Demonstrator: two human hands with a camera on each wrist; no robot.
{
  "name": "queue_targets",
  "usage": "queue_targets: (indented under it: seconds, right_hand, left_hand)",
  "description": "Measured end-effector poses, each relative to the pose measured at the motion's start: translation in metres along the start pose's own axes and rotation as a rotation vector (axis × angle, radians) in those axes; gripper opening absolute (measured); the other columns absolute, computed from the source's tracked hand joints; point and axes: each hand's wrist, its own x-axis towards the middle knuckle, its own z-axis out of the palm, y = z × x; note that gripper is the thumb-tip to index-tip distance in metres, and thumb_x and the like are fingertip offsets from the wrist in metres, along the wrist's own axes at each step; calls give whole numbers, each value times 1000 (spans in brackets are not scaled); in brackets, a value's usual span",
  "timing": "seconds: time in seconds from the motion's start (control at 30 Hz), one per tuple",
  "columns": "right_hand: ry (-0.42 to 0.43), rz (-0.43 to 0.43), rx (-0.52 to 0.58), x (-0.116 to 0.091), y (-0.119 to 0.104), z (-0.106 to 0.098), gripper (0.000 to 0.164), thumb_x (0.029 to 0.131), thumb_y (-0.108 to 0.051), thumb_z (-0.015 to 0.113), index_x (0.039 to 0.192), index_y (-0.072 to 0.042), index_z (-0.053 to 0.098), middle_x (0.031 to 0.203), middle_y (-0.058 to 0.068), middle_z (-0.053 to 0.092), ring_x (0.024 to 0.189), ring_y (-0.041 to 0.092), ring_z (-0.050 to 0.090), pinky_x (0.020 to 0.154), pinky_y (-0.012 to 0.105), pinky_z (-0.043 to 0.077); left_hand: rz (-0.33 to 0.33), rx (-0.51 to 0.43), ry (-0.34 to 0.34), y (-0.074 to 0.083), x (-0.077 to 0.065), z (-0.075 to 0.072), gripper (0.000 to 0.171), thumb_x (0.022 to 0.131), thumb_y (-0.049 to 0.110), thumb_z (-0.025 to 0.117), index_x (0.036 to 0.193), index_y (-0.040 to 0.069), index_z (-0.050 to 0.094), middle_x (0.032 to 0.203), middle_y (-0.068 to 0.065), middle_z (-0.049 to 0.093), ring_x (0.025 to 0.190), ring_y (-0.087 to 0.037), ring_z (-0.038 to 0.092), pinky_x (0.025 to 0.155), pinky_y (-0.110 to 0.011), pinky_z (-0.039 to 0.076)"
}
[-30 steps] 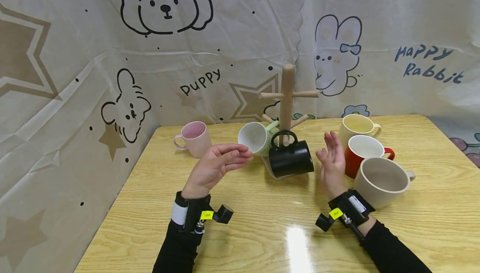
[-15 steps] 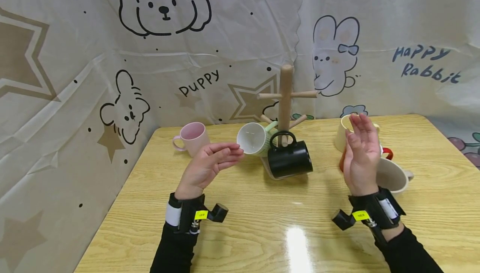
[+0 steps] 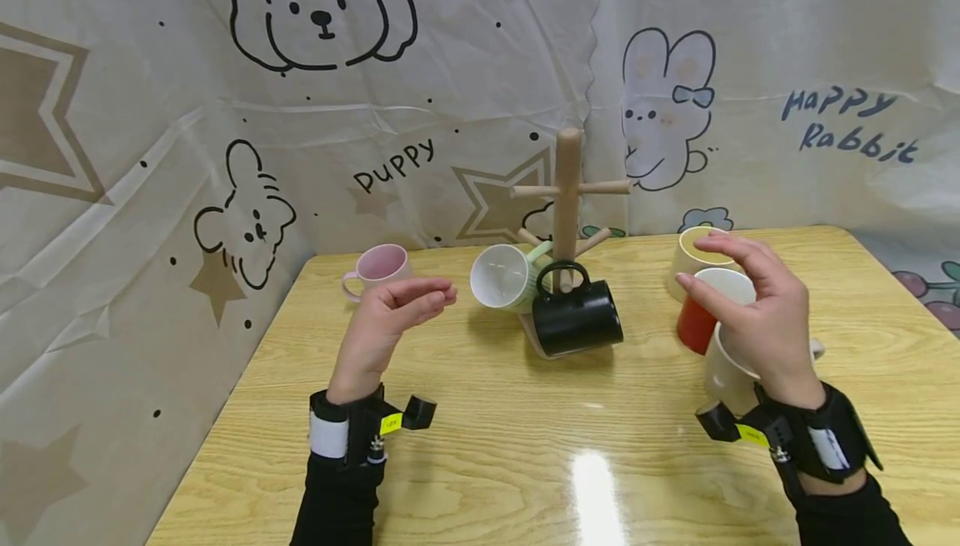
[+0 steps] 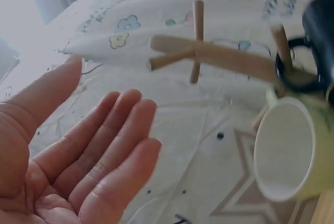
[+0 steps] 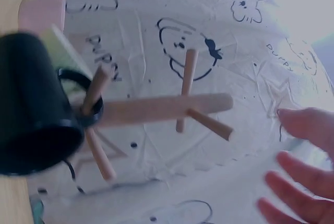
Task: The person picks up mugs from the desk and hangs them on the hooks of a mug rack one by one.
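In the head view my left hand (image 3: 375, 329) hovers left of the wooden mug tree (image 3: 567, 204), fingers extended and holding nothing, partly in front of the pink mug (image 3: 382, 265). My right hand (image 3: 772, 313) is at the right, thumb and fingers spread apart in a loose curve with nothing between them. It overlaps the red mug (image 3: 697, 325) and the beige mug (image 3: 726, 373), hiding parts of both. A black mug (image 3: 577, 319) hangs tilted by its handle on a low peg of the tree. Beside it a pale green mug (image 3: 501, 278) hangs by its handle too.
A yellow mug (image 3: 684, 267) stands behind the red one. The tree's upper pegs (image 3: 606, 187) carry no mugs. All this is on a wooden table (image 3: 510, 446), with a printed cloth (image 3: 465, 46) hanging behind and at the left.
My right hand has moved right, away from beside the black mug to over the right-hand mugs, and turned with fingers curving. My left hand has drifted left. The mugs have stayed put.
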Motion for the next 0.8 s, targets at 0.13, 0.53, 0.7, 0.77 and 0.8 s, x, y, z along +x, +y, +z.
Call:
queue_targets:
  seconds: [0.13,0.53,0.7,0.77,0.8]
  right_hand:
    - [-65,-55,-190,1,2,-2,38,71,-7,78,107,-6,67,109,-4,63,104,-14,44,90,8,30]
    - [-390,27,-438,3,10,-10,37,80,-24,72,106,0,63,102,22,66,97,37,57,81,54,44]
    - [-471,26,-480,4,13,-10,36,81,-26,71,105,-1,64,95,18,68,92,36,60,79,54,47]
    - [-475,31,-485,4,13,-9,35,81,-27,70,105,-1,64,94,17,68,91,35,60,78,53,47]
    - [-475,36,-486,4,14,-9,36,81,-27,70,105,-1,64,93,17,68,91,35,60,78,52,47]
  left_hand:
    - [-24,175,97,0,-1,-3,35,85,22,66,111,0,64,99,6,70,95,-5,64,88,-23,49]
    - [-6,554,223,-3,-2,-14,28,81,24,70,102,6,70,99,-11,70,89,-16,67,79,-29,53]
    - [-30,643,164,-4,-3,-17,25,82,22,70,100,5,70,96,-11,71,89,-23,68,79,-38,54]
    - [-39,639,144,-4,-3,-18,24,82,22,69,100,5,70,96,-11,71,89,-23,68,79,-38,54]
    - [-40,635,135,-3,-3,-18,24,82,22,69,100,5,70,96,-11,71,89,-22,68,79,-37,54]
